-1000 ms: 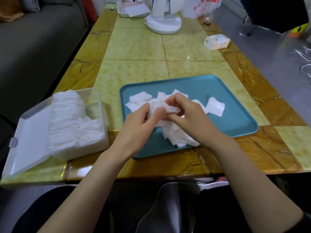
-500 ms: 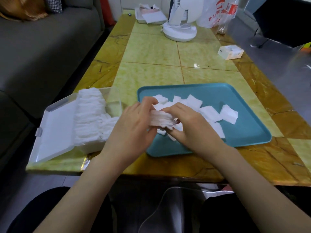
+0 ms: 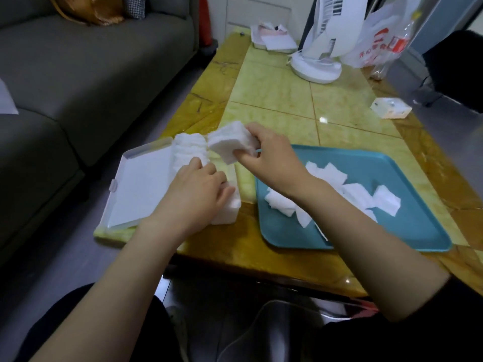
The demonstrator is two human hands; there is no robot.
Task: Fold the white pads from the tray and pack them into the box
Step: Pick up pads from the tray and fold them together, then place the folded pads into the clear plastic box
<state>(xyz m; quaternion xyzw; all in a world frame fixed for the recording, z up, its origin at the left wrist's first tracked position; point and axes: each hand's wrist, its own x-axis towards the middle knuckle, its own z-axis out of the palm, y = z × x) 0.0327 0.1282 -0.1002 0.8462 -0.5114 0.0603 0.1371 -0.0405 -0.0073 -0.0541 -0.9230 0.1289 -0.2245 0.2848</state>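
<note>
My right hand (image 3: 269, 158) grips a folded stack of white pads (image 3: 227, 145) and holds it just above the open clear plastic box (image 3: 227, 212). My left hand (image 3: 198, 186) rests with relaxed fingers on the packed pads (image 3: 188, 150) in that box and hides the near ones. The box's white lid (image 3: 138, 186) lies open to the left. To the right, the teal tray (image 3: 392, 231) holds several loose white pads (image 3: 358, 192), partly hidden by my right forearm.
A white fan base (image 3: 316, 69), a plastic bag (image 3: 376, 45) and a paper-filled tray (image 3: 274, 37) stand at the table's far end. A small white carton (image 3: 390, 108) lies at the right edge. A grey sofa (image 3: 78, 74) runs along the left.
Both hands left the tray and went left to the box. My right hand carried the folded stack over the box while my left hand let go and settled on the packed pads.
</note>
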